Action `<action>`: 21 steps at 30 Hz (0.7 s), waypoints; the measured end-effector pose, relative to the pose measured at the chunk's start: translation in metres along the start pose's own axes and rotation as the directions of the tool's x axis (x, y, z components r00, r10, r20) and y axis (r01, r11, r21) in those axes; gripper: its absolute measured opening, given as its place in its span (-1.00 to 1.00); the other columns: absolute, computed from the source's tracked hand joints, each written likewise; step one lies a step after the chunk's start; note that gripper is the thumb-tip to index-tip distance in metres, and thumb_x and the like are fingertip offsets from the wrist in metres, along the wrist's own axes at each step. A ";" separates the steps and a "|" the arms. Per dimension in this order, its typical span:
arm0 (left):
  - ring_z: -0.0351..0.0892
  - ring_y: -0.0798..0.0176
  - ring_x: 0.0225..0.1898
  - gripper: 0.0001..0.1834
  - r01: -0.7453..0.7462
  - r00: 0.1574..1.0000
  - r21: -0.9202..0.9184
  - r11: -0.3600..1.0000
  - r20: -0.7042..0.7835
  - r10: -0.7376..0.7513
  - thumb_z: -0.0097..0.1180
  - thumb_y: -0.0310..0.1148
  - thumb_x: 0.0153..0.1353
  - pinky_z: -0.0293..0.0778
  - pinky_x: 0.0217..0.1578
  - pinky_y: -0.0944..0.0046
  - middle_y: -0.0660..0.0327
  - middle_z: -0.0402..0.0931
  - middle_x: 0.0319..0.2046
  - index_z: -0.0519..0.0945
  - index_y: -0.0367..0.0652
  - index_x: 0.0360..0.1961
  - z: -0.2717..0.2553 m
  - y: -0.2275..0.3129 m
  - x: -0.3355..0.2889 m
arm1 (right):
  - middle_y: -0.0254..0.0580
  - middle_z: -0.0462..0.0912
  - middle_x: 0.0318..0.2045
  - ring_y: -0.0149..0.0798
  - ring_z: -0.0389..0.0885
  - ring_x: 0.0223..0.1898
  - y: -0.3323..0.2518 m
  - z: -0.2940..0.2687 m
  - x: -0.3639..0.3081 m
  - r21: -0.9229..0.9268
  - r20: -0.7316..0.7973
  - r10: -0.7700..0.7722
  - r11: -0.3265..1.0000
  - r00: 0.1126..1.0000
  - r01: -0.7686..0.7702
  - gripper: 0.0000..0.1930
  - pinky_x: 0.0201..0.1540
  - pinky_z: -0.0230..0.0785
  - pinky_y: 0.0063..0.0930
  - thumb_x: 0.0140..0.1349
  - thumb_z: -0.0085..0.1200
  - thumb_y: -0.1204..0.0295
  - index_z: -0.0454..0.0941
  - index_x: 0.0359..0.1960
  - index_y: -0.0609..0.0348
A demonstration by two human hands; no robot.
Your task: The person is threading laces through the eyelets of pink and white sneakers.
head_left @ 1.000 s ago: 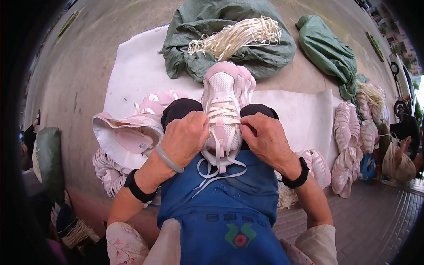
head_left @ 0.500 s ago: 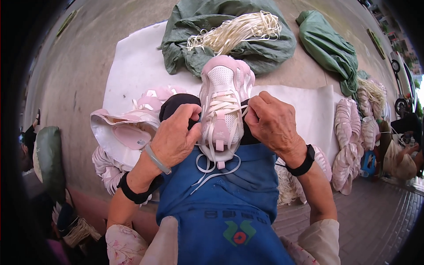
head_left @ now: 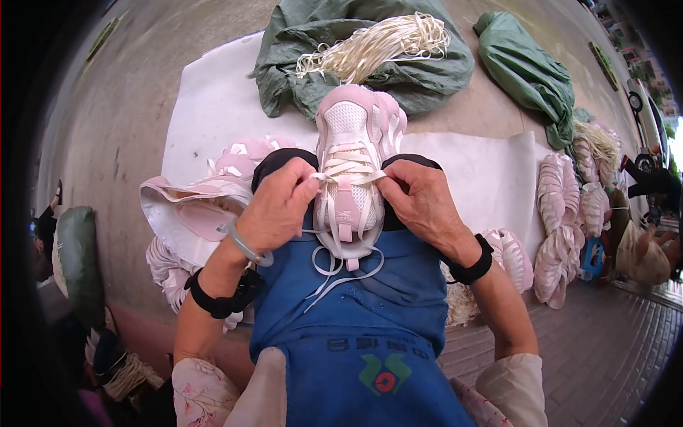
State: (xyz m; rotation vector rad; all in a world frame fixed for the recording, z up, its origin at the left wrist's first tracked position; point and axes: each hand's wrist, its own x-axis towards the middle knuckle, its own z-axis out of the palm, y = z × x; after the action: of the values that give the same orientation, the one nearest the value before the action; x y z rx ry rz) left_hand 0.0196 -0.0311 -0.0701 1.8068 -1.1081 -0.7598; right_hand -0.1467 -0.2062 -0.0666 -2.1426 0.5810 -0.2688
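On both sides of the lacing: left hand (head_left: 274, 210) has thumb and forefinger pinched on a flat cream shoelace (head_left: 350, 168); right hand (head_left: 425, 203), same pinch on it at the opposite edge. Shoelace is threaded crosswise on a pink-and-white mesh sneaker (head_left: 344, 196), held upper-side up between black-clad knees (head_left: 274, 160), toe pointing away from the body. Loose lace ends curl past the heel onto a blue cloth apron (head_left: 413, 299). Black band (head_left: 475, 265) on each wrist. Beyond the toe: crumpled green woven sack (head_left: 281, 75), cream lace bundle (head_left: 384, 46) on top, partly over a white sheet (head_left: 210, 96). Second green sack (head_left: 525, 71) to its right. Farther right: stacked pink-and-white shoe uppers (head_left: 555, 199).
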 end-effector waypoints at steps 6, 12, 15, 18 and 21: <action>0.39 0.53 -0.67 -0.83 0.409 0.897 -0.091 0.908 0.221 -0.382 -0.06 -0.31 0.36 0.39 -0.68 0.51 0.36 0.35 -0.61 0.36 -0.16 -0.33 -0.022 0.010 0.003 | -0.01 0.56 -0.50 0.03 0.55 -0.50 0.006 -0.015 0.001 -0.298 -0.130 -0.196 0.943 0.972 0.150 -0.95 -0.40 0.41 -0.25 0.05 0.09 0.54 0.52 -0.48 0.28; 0.44 0.51 -0.67 -0.90 0.398 0.915 -0.297 0.868 0.064 -0.397 -0.02 -0.43 0.31 0.41 -0.69 0.51 0.33 0.39 -0.58 0.35 -0.19 -0.32 -0.010 0.003 -0.003 | -0.10 0.53 -0.51 0.01 0.55 -0.49 0.012 -0.012 0.000 -0.439 -0.080 -0.209 0.885 0.975 0.153 -0.88 -0.42 0.40 -0.17 0.12 0.11 0.44 0.47 -0.44 0.21; 0.43 0.53 -0.66 -0.89 0.354 0.923 -0.310 0.882 -0.033 -0.382 0.02 -0.45 0.28 0.38 -0.71 0.53 0.31 0.40 -0.50 0.34 -0.21 -0.28 -0.011 0.005 -0.007 | -0.13 0.52 -0.58 -0.16 0.52 -0.57 -0.005 -0.024 -0.008 -0.208 -0.126 0.000 0.978 0.992 -0.026 -0.85 -0.47 0.38 -0.30 0.15 0.16 0.41 0.52 -0.43 0.25; 0.41 0.56 -0.65 -0.81 0.340 0.918 -0.297 0.892 -0.103 -0.384 0.08 -0.42 0.26 0.36 -0.72 0.55 0.30 0.40 -0.45 0.35 -0.23 -0.21 -0.007 0.003 -0.024 | -0.35 0.46 -0.65 -0.51 0.34 -0.58 -0.024 -0.027 -0.031 0.011 0.089 0.201 0.979 0.975 -0.203 -0.83 -0.51 0.24 -0.58 0.22 0.15 0.41 0.57 -0.40 0.31; 0.37 0.53 -0.65 -0.66 0.281 0.946 -0.241 0.929 -0.092 -0.311 0.17 -0.31 0.22 0.35 -0.70 0.50 0.28 0.43 -0.43 0.38 -0.27 -0.10 0.001 -0.005 -0.031 | -0.28 0.46 -0.68 -0.46 0.37 -0.63 -0.032 -0.010 -0.045 -0.021 0.294 0.207 0.977 0.933 -0.210 -0.78 -0.55 0.24 -0.52 0.19 0.21 0.34 0.59 -0.39 0.30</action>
State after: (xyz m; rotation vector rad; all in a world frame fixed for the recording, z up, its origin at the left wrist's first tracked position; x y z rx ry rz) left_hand 0.0073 -0.0022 -0.0734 1.8197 -0.6417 -0.8926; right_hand -0.1803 -0.1747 -0.0339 -2.0388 0.6223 0.1643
